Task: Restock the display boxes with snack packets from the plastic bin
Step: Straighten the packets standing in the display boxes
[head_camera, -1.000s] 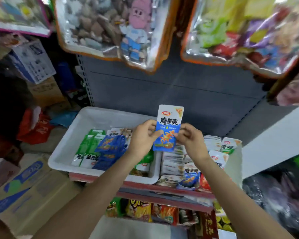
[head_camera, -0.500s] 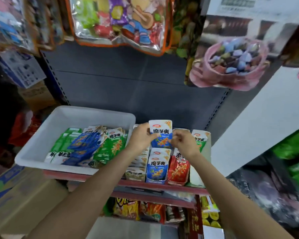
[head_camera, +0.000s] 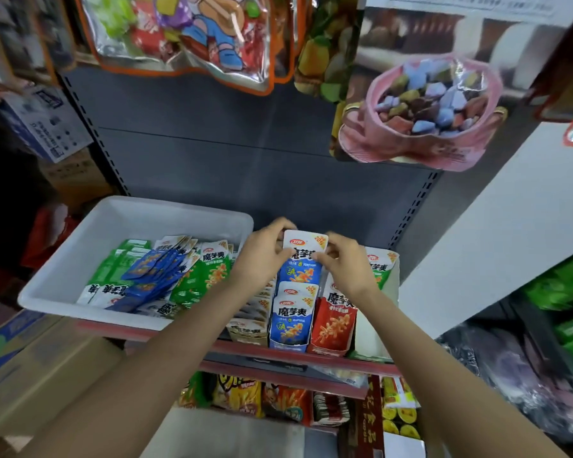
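Observation:
A blue-and-white snack packet stands upright at the back of the blue display box. My left hand grips its left edge and my right hand pinches its right edge near the top. More blue packets fill the box in front of it. The white plastic bin sits on the shelf to the left, holding several green and blue packets.
A red display box stands right of the blue one, a pale box left of it, a green-packet box at far right. Candy bags hang overhead. A lower shelf holds snacks; cardboard cartons stand at left.
Both hands have brought the blue packet down from above the bin's edge and rightward into the back of the blue display box. The view has shifted right.

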Action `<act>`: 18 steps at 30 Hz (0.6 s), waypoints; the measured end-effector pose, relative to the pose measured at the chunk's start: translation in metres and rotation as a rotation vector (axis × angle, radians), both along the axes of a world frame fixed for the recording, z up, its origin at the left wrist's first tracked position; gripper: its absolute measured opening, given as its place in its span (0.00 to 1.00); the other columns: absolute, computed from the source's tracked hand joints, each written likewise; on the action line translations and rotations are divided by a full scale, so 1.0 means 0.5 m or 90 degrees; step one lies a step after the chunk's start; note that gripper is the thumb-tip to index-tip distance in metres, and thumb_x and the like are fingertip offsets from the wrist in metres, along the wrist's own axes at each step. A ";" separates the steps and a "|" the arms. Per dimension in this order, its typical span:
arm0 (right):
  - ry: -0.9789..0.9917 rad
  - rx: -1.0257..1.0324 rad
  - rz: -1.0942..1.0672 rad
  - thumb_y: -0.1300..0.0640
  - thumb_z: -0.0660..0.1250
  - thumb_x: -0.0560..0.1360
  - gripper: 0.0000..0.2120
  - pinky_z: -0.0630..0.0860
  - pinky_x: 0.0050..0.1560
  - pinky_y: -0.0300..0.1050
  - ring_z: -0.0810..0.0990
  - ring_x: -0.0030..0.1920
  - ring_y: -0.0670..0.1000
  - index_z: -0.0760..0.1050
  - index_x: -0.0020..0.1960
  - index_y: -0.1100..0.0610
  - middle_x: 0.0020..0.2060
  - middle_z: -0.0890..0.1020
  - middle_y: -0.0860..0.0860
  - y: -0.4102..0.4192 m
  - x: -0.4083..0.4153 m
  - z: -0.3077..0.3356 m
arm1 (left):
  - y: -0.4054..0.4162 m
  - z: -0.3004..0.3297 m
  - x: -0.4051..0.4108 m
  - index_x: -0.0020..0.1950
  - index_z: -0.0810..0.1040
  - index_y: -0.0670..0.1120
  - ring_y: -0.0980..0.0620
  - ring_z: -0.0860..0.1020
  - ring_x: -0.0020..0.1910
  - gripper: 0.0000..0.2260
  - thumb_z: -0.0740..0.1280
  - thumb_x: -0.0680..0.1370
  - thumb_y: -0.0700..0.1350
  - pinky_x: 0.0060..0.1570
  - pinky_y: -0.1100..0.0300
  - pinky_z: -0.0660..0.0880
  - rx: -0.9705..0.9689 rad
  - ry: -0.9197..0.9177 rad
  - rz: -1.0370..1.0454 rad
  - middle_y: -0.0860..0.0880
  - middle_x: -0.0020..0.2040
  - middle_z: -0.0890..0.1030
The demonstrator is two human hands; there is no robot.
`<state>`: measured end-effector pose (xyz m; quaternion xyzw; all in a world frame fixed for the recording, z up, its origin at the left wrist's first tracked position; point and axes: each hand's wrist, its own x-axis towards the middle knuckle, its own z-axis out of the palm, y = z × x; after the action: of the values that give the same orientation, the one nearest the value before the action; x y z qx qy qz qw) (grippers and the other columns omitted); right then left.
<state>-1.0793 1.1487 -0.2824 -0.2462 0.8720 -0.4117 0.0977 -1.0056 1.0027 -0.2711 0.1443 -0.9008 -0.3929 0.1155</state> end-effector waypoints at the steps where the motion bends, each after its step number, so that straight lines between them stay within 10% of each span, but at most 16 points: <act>1: -0.004 0.025 0.019 0.61 0.67 0.75 0.04 0.71 0.33 0.33 0.79 0.39 0.47 0.73 0.44 0.61 0.39 0.81 0.52 0.001 -0.002 0.000 | -0.001 -0.005 0.003 0.56 0.74 0.48 0.55 0.79 0.43 0.11 0.68 0.75 0.39 0.40 0.62 0.78 -0.004 0.014 0.004 0.52 0.47 0.79; 8: 0.034 0.168 0.112 0.65 0.63 0.75 0.08 0.78 0.48 0.45 0.82 0.45 0.53 0.78 0.50 0.57 0.43 0.83 0.55 -0.003 -0.005 -0.018 | -0.001 -0.022 0.008 0.59 0.78 0.50 0.46 0.74 0.56 0.10 0.62 0.79 0.43 0.53 0.57 0.69 -0.297 -0.185 -0.111 0.45 0.54 0.77; 18: 0.089 0.201 0.117 0.59 0.66 0.75 0.09 0.76 0.51 0.47 0.78 0.49 0.54 0.77 0.55 0.57 0.50 0.80 0.54 -0.040 0.024 -0.030 | -0.033 -0.037 0.036 0.58 0.78 0.47 0.51 0.77 0.52 0.10 0.65 0.77 0.42 0.56 0.54 0.73 -0.205 -0.049 -0.068 0.50 0.53 0.80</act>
<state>-1.0671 1.1289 -0.2976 -0.3348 0.9041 -0.2411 0.1113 -0.9874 0.9863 -0.2898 0.0908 -0.9623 -0.2433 0.0813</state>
